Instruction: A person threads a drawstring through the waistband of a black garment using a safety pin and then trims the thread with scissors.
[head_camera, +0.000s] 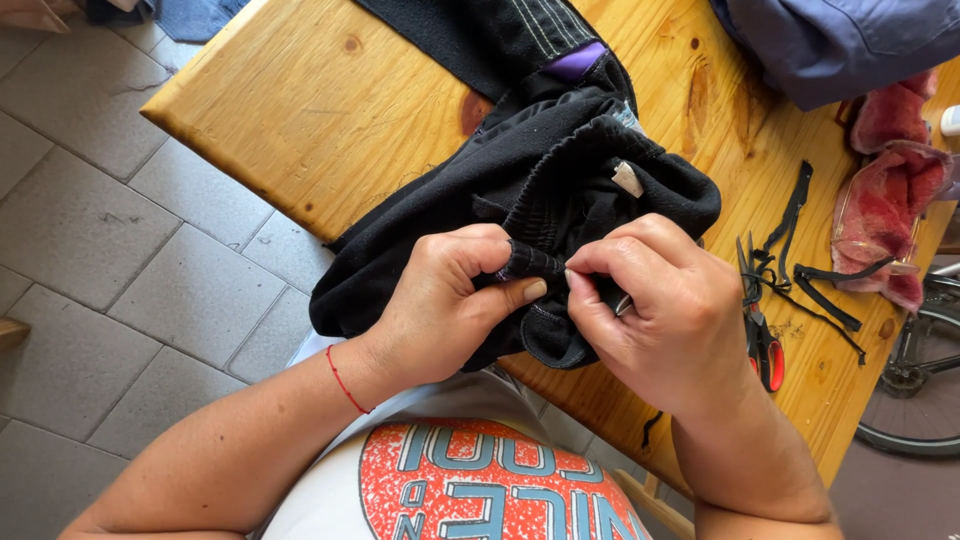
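Both hands pinch the black garment's gathered hem: left hand (445, 300) grip closed on it, right hand (665, 315) closed just beside; hem (530, 262) runs between them, over the surface (300, 110) edge.

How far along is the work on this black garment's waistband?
Looks done: black strips lie cut on the wooden table, with the red-handled scissors set down beside them. In hand: the left hand pinches a gathered bit of the black garment edge, while the right hand works at the same spot. Left: hard to tell; the remaining edge is bunched and hidden.
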